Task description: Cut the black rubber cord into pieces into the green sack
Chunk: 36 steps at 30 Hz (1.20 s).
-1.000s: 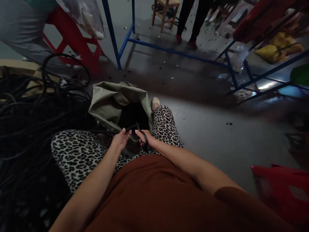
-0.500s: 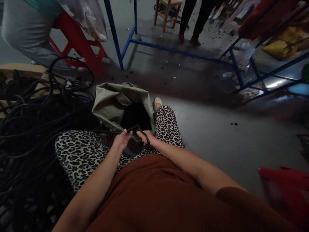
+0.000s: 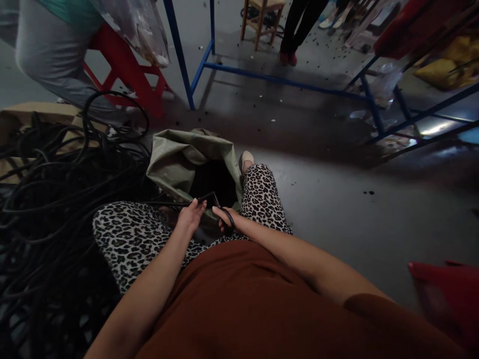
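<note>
Black cable [image 3: 170, 203], thin and rubbery, runs in from my left across my leopard-print lap and ends at my left hand [image 3: 190, 217], whose fingers are closed around it just short of the cut end. That end pokes out over the mouth of the green sack [image 3: 179, 159] standing between my knees. My right hand [image 3: 226, 219] sits just beside the left, fingers through the dark loop handles of the scissors [image 3: 220, 212], gripping them firmly; the blades point up towards the cable tip, but it is too dim to tell whether they are parted or touching it. Compared with a second ago, both hands have edged slightly towards my knees and the cable tip now sits closer in against the scissor blades, with less of it sticking out past my fingers. Off to my left, the big heap of black cables [image 3: 56, 199] lies on the floor against a cardboard box [image 3: 41, 112]. Beyond the sack, a blue metal frame [image 3: 183, 60] stands on the grey floor, and another person's legs [image 3: 295, 27] stand near a wooden chair [image 3: 262, 17].
</note>
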Tool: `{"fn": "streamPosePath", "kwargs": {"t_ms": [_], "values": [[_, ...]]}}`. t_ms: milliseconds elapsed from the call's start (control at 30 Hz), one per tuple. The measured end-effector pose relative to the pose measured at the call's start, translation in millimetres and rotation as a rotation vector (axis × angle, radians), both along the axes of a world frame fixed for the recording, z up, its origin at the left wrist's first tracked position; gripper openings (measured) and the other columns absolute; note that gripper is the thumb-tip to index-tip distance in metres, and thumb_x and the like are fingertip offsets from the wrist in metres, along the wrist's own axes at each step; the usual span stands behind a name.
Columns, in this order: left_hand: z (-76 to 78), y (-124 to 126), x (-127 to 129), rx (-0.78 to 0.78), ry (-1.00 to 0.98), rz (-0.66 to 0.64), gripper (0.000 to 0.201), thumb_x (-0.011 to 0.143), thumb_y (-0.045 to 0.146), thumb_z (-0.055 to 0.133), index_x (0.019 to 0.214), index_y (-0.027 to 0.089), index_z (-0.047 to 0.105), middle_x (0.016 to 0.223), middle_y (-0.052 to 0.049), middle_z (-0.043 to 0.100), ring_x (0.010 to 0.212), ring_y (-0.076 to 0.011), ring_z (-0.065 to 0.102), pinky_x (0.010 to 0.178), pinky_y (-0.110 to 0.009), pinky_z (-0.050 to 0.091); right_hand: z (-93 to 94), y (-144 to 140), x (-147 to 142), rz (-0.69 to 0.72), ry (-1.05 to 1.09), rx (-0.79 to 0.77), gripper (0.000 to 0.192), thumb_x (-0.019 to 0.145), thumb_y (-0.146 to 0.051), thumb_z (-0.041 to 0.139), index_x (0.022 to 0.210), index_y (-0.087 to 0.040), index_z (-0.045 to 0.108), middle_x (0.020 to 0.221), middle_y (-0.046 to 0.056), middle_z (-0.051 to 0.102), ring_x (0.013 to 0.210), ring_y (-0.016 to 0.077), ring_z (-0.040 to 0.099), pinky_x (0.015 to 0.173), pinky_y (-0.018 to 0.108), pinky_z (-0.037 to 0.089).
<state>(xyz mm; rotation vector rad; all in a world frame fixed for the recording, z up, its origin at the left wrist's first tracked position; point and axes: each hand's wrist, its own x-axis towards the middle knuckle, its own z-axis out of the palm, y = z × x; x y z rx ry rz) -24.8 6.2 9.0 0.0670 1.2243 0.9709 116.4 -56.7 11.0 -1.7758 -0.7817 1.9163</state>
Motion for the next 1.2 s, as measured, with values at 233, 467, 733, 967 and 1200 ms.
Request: {"fn": "streamPosePath", "kwargs": {"t_ms": [233,467,733,967,1200], "values": [[-0.2,-4.3,2.8,0.001,-0.037,-0.018,0.004,0.078,0.005,0.059,0.076,0.007,0.056,0.070,-0.008,0.065,0.068,-0.0162,0.067,0.068,-0.027,0.056,1.5,3.4,-2.6,-0.028,0.007,-0.016,0.043,0.091,-0.056,0.044,0.099,-0.015,0.053,0.052,-0.003,0.054,0.036,0.0108,0.052,0.036,0.018,0.042],[-8.6,-6.5,1.0,-0.004,-0.034,-0.057,0.007,0.076,0.003,0.059,0.079,0.008,0.057,0.073,-0.010,0.066,0.070,-0.0178,0.067,0.071,-0.030,0.055,9.8,7.1,-1.4,-0.024,0.005,-0.009,0.043,0.093,-0.054,0.042,0.095,-0.013,0.055,0.050,-0.002,0.053,0.035,0.0105,0.051,0.034,0.017,0.040],[-7.6,-7.2,1.6,0.041,-0.006,-0.092,0.005,0.076,0.003,0.059,0.077,0.008,0.057,0.070,-0.009,0.066,0.069,-0.0175,0.067,0.070,-0.029,0.055,11.0,6.8,0.4,-0.021,0.009,-0.012,0.043,0.091,-0.055,0.046,0.100,-0.013,0.056,0.050,-0.003,0.053,0.035,0.0099,0.051,0.035,0.016,0.039],[-8.7,-6.5,2.1,0.046,0.012,-0.085,0.006,0.077,0.003,0.057,0.076,0.008,0.055,0.069,-0.009,0.066,0.067,-0.0181,0.067,0.071,-0.031,0.055,10.0,7.4,1.0,-0.002,0.000,-0.019,0.044,0.091,-0.054,0.045,0.102,-0.013,0.056,0.050,-0.002,0.054,0.034,0.0104,0.051,0.034,0.017,0.039],[-8.1,-6.4,2.3,0.050,0.022,-0.102,0.005,0.078,0.004,0.056,0.075,0.007,0.055,0.068,-0.010,0.066,0.067,-0.0184,0.067,0.069,-0.030,0.055,14.6,7.6,0.3,-0.004,-0.018,-0.029,0.040,0.093,-0.050,0.046,0.100,-0.012,0.056,0.049,-0.002,0.054,0.034,0.0100,0.050,0.034,0.017,0.039]]}}
